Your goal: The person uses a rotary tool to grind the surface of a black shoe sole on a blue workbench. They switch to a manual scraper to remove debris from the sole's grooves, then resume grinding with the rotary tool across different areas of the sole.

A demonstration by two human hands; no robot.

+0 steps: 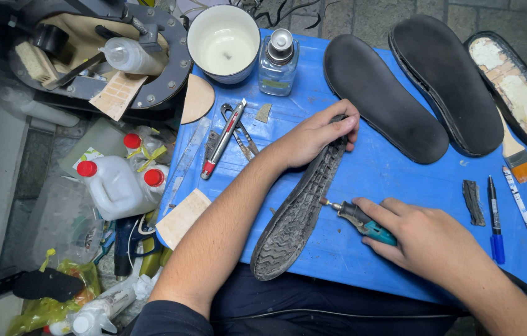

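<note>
With the left hand (313,137) clamped on the worn sole's (298,211) toe on the blue counter (369,180) and the right hand (425,239) gripping the grinder (360,219), its bit at the sole's edge, a slackened hold could let the bit skid toward the fingers.

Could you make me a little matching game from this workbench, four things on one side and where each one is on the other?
Things:
1. treaded sole
2. rotary tool
3. white cup
4. paintbrush

Places:
A. far edge of the blue board, beside the glass bottle
B. under the left hand
C. right side, beside the light-lined sole
D. in the right hand

Pairs: 1-B, 2-D, 3-A, 4-C
</note>
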